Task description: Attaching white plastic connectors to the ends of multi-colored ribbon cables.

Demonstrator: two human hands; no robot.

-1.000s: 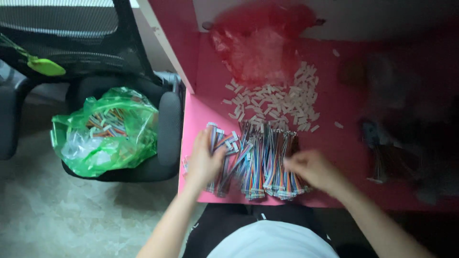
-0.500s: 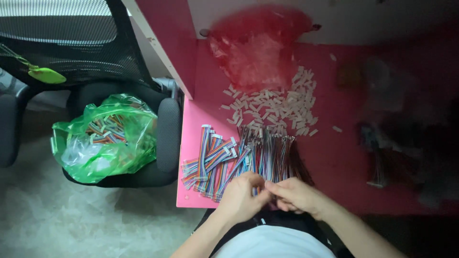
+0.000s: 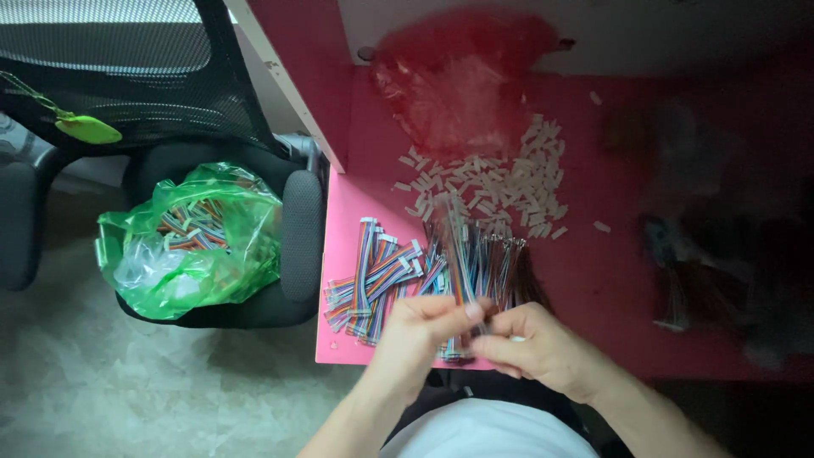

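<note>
Rainbow-coloured flat ribbon cables (image 3: pixel 398 276) with small white plastic end plugs lie fanned on the pink bench (image 3: pixel 593 288), just beyond our fingers. Our left hand (image 3: pixel 420 335) and right hand (image 3: pixel 534 348) meet, fingers (image 3: pixel 475 312) pinched shut on one thin cable. Farther beyond lies a heap of small white plastic connector housings (image 3: pixel 500 182); to the left, a crinkled green plastic bag (image 3: pixel 191 246) sits on a black chair (image 3: pixel 288 246).

Dim red cast, blurred shadowy right
</note>
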